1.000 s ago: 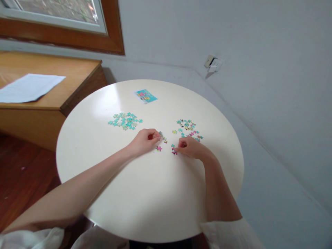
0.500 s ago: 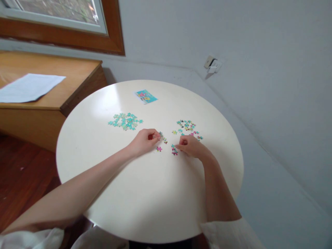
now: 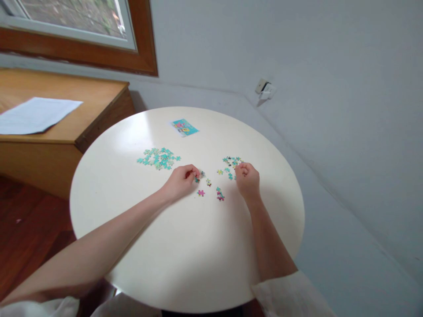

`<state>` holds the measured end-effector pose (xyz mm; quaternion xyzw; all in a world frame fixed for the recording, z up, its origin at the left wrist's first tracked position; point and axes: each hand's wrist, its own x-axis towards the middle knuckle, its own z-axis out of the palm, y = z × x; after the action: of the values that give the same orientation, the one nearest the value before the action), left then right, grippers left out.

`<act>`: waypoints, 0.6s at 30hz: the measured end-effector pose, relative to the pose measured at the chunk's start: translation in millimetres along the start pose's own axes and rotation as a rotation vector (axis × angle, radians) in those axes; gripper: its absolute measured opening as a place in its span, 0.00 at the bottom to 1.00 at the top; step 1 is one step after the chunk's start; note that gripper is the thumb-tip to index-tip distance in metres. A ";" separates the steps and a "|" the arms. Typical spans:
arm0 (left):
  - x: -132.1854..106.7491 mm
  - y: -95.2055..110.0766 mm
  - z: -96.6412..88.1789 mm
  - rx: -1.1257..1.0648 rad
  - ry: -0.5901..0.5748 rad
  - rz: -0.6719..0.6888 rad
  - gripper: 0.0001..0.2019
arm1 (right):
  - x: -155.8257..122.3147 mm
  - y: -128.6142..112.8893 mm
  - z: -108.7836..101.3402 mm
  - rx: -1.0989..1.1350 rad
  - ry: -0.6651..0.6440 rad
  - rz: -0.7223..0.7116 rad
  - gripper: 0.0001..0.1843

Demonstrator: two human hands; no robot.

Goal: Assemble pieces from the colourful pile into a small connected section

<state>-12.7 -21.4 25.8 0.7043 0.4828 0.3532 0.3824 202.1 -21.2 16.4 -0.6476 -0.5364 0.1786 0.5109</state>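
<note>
Near the middle of the round table, my left hand [image 3: 183, 179] is closed in a pinch, a small teal jigsaw piece [image 3: 197, 180] at its fingertips. My right hand [image 3: 247, 180] is curled at the near edge of the right-hand heap of mixed jigsaw pieces [image 3: 232, 160]; whatever its fingers hold is hidden. Between the hands lie a pink jigsaw piece [image 3: 201, 193], a yellow and white piece [image 3: 208, 182] and a small joined cluster of pieces [image 3: 220, 194] in pink and teal.
A heap of teal jigsaw pieces [image 3: 159, 158] lies on the left of the white round table [image 3: 172, 255]. Behind it is a picture card [image 3: 184, 127]. A wooden cabinet [image 3: 95, 94] with a white sheet [image 3: 39, 114] stands left; the wall with a socket [image 3: 265, 89] is at right.
My right hand has left the joined cluster and moved up and right to the mixed heap. My left hand stays near the same spot, its fingers shifted slightly. The view has tilted a little.
</note>
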 end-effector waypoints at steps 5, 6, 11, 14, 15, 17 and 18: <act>2.5 -5.4 -0.1 -0.010 0.093 0.029 0.10 | 11.6 10.0 -7.0 0.132 0.286 0.056 0.07; 3.4 -6.9 -0.3 -0.015 0.113 0.030 0.10 | 14.4 12.7 -8.8 0.179 0.339 0.082 0.06; 6.9 -10.9 -2.8 -0.089 0.204 0.050 0.09 | 24.6 24.2 -18.1 0.383 0.516 0.140 0.07; 8.0 -10.8 -5.7 -0.123 0.255 0.041 0.09 | 27.0 30.7 -20.5 0.406 0.561 0.157 0.08; 8.5 -10.8 -6.7 -0.132 0.264 0.032 0.09 | 27.5 33.2 -20.4 0.397 0.567 0.157 0.08; 9.5 -11.4 -8.3 -0.158 0.275 0.018 0.08 | 28.2 38.6 -19.7 0.367 0.577 0.141 0.07; 10.1 -11.9 -8.8 -0.174 0.279 0.015 0.08 | 28.5 41.3 -19.2 0.340 0.566 0.125 0.07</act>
<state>-22.3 -7.2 20.6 0.6162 0.4935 0.4909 0.3685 248.5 -1.2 -1.8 -0.6085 -0.2952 0.1095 0.7284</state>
